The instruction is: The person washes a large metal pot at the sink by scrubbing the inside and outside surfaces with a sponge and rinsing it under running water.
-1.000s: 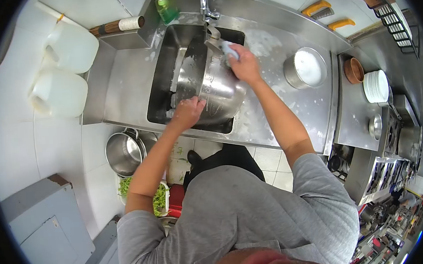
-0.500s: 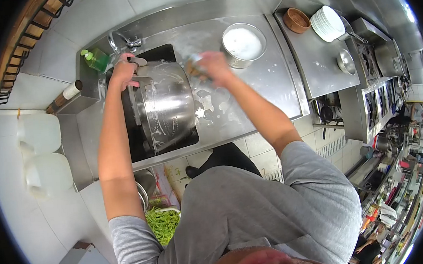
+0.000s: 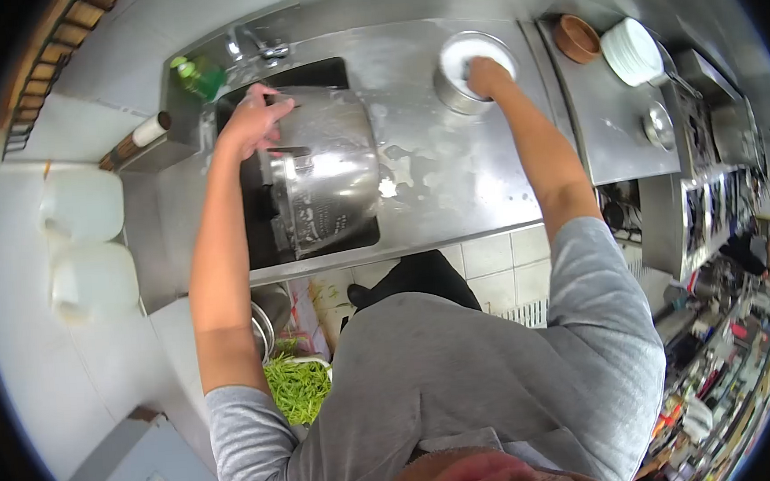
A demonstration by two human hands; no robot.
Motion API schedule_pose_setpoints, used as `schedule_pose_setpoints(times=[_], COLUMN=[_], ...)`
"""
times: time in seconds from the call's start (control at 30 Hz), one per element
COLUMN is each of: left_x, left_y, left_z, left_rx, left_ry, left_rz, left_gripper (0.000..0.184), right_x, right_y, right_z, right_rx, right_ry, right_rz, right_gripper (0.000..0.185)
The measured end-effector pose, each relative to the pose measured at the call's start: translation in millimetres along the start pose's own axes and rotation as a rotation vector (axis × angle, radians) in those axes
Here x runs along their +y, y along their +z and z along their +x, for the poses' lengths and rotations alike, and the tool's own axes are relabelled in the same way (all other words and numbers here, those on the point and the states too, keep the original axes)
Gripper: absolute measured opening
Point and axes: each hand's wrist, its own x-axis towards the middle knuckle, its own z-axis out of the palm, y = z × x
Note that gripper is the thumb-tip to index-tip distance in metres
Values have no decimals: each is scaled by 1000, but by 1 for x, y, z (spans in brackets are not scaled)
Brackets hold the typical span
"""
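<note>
A large steel pot [image 3: 332,169] lies on its side in the dark sink basin [image 3: 363,235], with wet streaks on its wall. My left hand [image 3: 257,120] is at the pot's handle on the upper left side, its fingers wrapped round it. At the upper right, my right hand [image 3: 487,77] reaches into a smaller round pot [image 3: 463,102] filled with white suds. The fingertips of that hand are inside the pot, and something greyish shows beside them, too small to identify. The faucet [image 3: 269,49] stands behind the basin.
A green soap bottle [image 3: 203,78] stands at the counter's back left corner. Beyond the counter's right side are a brown bowl [image 3: 577,39], stacked white plates [image 3: 633,52] and a metal bowl [image 3: 658,127]. Greens [image 3: 299,389] sit in a container below, beside my left arm.
My right hand has gone from the big pot with a sponge, over the counter, into the suds pot. My left hand has moved from the pot's near edge to its handle. The view has shifted.
</note>
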Motion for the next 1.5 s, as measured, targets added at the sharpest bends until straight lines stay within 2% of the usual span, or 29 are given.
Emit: schedule_pose_setpoints(times=[0.07,0.1,0.13,0.17,0.2,0.23,0.27,0.33,0.43,0.47,0.5,0.53,0.57,0.6,0.63,0.67,0.73,0.8,0.9,0.93,0.97,1.03,1.07,1.2,1.27,1.37,1.4,1.47,1.5], left_x=[-11,-15,-21,-41,-59,-76,-72,-86,-84,-89,-104,-134,-166,-161,-115,-89,-55,-42,-48,-42,-39,-45,-46,-45,-47,-15,-20,-34,-35], left_y=[9,12,13,6,1,-5,-4,-16,-14,-21,-24,-42,-61,-51,-20,-8,6,12,21,18,17,19,19,19,19,17,17,18,20], left_z=[4,8,14,33,54,73,68,84,98,97,116,148,179,163,107,79,44,32,34,39,42,40,40,39,45,16,21,37,33], left_rx=[181,241,279,269,254,239,299,296,233,229,187,156,472,335,391,387,417,449,446,449,460,463,469,477,484,314,351,417,396], left_ry=[107,196,197,220,230,239,265,287,253,227,336,789,1319,973,801,715,460,490,463,470,466,449,494,468,479,179,231,334,304], left_rz=[75,201,243,227,178,129,212,199,145,121,60,761,1362,1331,998,995,599,573,529,538,515,473,498,476,460,250,301,409,390], left_gripper=[54,50,44,39,36,32,29,28,28,28,27,28,33,39,39,38,35,33,32,31,31,30,31,30,30,31,31,31,30], right_x=[4,-9,-46,-59,-90,-121,-145,-200,-259,-257,-258,-273,-267,-252,-246,-239,-254,-261,-272,-279,-280,-275,-268,-273,-259,-267,-276,-300,-314], right_y=[0,-18,-63,-42,-49,-70,-83,-47,-13,1,25,46,60,64,59,53,19,1,-18,-23,-27,-27,-32,-32,-5,45,53,30,22], right_z=[12,-5,-47,-36,-55,-91,-108,-98,-112,-110,-107,-106,-108,-105,-96,-86,-108,-110,-87,-91,-85,-87,-81,-112,-142,-193,-211,-232,-236], right_rx=[147,312,310,426,394,363,278,408,434,549,656,759,677,674,639,609,699,533,445,461,452,419,338,457,595,738,779,644,613], right_ry=[154,212,294,217,163,55,-108,-296,-244,-414,-600,-802,-683,-508,-443,-376,-536,-691,-654,-818,-851,-900,-846,-857,-689,-477,-407,-635,-735], right_rz=[306,530,836,736,802,930,804,705,794,833,890,980,768,605,699,795,800,911,900,900,871,823,824,733,770,702,663,617,624], right_gripper=[36,44,52,59,62,57,47,34,39,41,44,47,50,50,49,48,49,53,54,55,57,59,63,69,68,67,66,66,66])
